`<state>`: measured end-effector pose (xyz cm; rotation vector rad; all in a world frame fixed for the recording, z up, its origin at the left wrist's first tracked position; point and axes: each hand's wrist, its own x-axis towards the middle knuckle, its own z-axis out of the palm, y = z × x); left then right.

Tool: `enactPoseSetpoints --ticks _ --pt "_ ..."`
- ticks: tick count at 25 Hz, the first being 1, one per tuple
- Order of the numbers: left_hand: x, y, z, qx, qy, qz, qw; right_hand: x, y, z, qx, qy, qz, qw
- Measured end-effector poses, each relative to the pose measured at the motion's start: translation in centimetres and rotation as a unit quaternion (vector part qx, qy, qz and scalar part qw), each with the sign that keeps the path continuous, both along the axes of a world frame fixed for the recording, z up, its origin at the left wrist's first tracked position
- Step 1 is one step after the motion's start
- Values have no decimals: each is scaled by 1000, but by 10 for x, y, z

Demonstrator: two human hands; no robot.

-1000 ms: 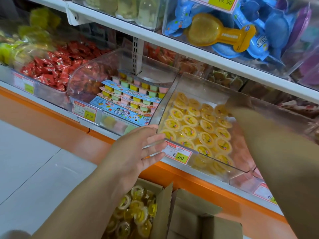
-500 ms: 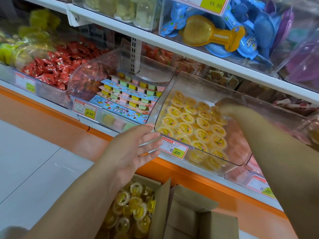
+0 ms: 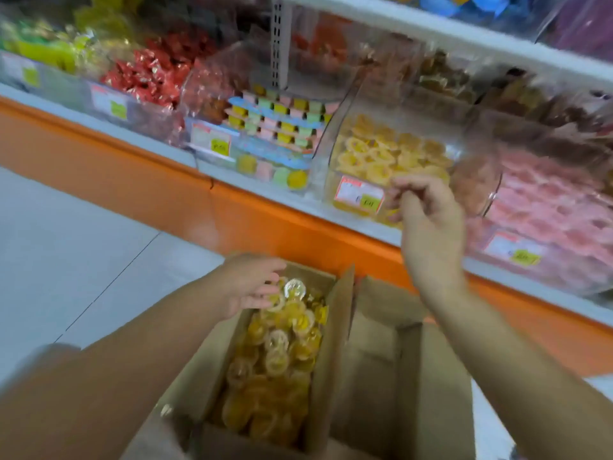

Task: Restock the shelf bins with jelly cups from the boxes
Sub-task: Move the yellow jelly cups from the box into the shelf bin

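A person restocking a sweet shelf dips the left hand into an open cardboard box of yellow jelly cups set below the shelf. The fingers are spread on the top layer, and motion blur leaves it unclear whether a cup is gripped. The right hand hangs loosely curled, holding nothing, just in front of the clear shelf bin, which already carries a full layer of matching cups. The step in hand looks like a fresh pickup. The next move calls for closing on a handful, lifting it clear of the box's upright flap, then carrying it over the bin's front lip. There is open room between box and shelf, while the neighbouring pink bin crowds the right side.
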<state>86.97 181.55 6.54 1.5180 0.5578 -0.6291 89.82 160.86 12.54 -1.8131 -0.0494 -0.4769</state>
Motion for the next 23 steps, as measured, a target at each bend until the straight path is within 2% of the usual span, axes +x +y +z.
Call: enactPoseSetpoints --ticks 2,4,6,7,8,10,12,14,16,19,23 --pt "-14 7 -38 47 34 -38 998 -39 25 -51 43 62 6 997" --pt "-25 9 -76 69 64 -46 994 -56 46 -107 35 220 9 975" --pt "-33 8 -107 66 97 -19 993 -54 61 -161 47 430 20 902" --pt "-36 7 -121 52 108 2 993 -49 67 -182 65 502 28 862" --pt "-37 5 -132 39 109 24 993 -41 70 -201 69 539 33 839" --pt "-31 2 -154 28 86 58 994 -19 75 -238 11 541 34 840" --pt "-18 -3 -173 29 58 63 996 3 79 -261 -87 528 26 844" --pt "0 -8 -191 47 60 53 996 26 79 -277 -199 526 21 827" --pt "16 -10 -206 66 71 52 994 47 78 -292 -268 515 39 813" --pt "40 -16 -230 51 82 60 994 71 82 -317 -307 510 61 802" --pt "60 -27 -245 47 109 81 990 67 91 -339 -287 479 91 824"
